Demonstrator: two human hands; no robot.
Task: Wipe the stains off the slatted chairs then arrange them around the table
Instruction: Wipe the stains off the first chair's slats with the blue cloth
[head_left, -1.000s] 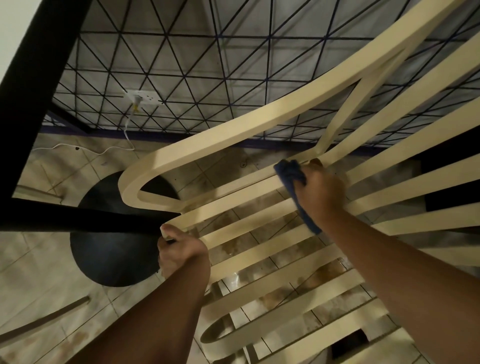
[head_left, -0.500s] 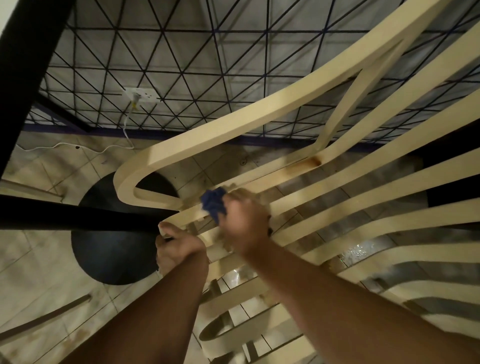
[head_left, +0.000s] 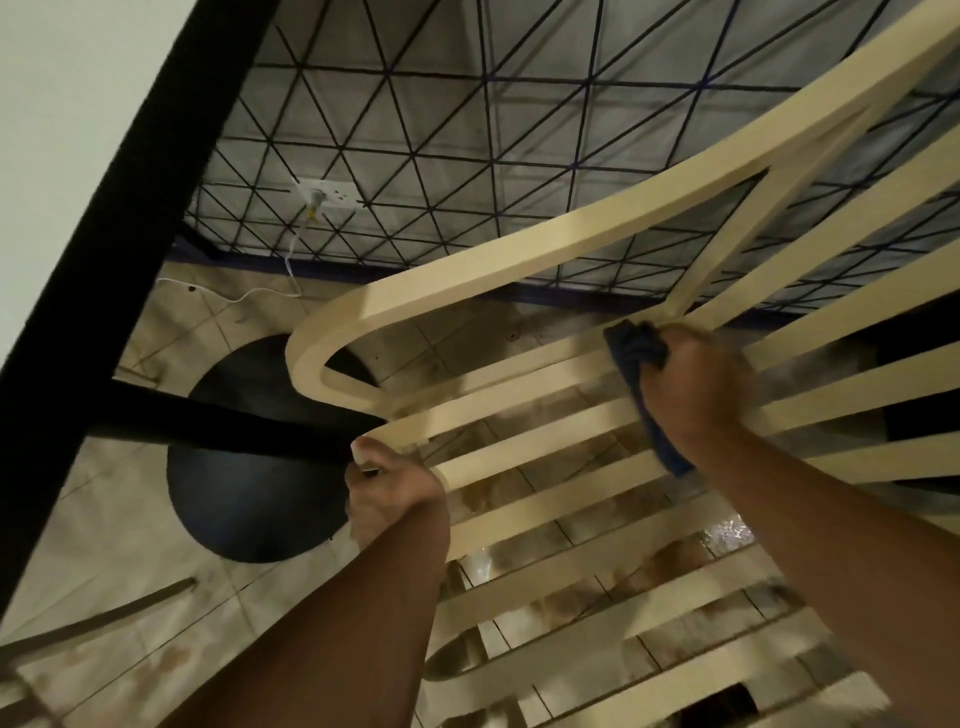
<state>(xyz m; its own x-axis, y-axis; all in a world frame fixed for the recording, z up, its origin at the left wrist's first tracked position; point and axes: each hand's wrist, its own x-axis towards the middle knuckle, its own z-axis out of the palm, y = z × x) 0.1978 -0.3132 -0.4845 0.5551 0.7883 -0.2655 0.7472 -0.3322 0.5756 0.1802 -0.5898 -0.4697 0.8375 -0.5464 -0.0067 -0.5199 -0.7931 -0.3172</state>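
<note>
While the wiping step is under way, the head view looks steeply down on the slatted chair (head_left: 519, 421), whose cream slats run from the near left up toward the far right and fill most of the right half. The right hand (head_left: 696, 384) is closed round a bunched blue cloth (head_left: 636, 348) and presses it onto a far slat, right where the slanting strut of the armrest (head_left: 467, 280) meets the seat. The hand is motion-blurred, and the cloth covers whatever mark lies under it, so it cannot be told whether that spot is clean.

The left hand (head_left: 387, 488) grips the near left corner of the seat, thumb on top and fingers curled under the rounded slat end. It appears to brace the chair against the rubbing.

The black edge of the counter (head_left: 104, 249) cuts across the left side, and its round dark base (head_left: 244, 499) sits on the tiled floor (head_left: 104, 545) just left of the chair. A wall socket (head_left: 324, 196) with a white cable (head_left: 291, 260) shows on the far side.

Judged from this, cleaning is mid-course and arranging has not begun. The next move likely calls for firm strokes along the slat, a steady left-hand hold, and then moving on to the nearer slats.
</note>
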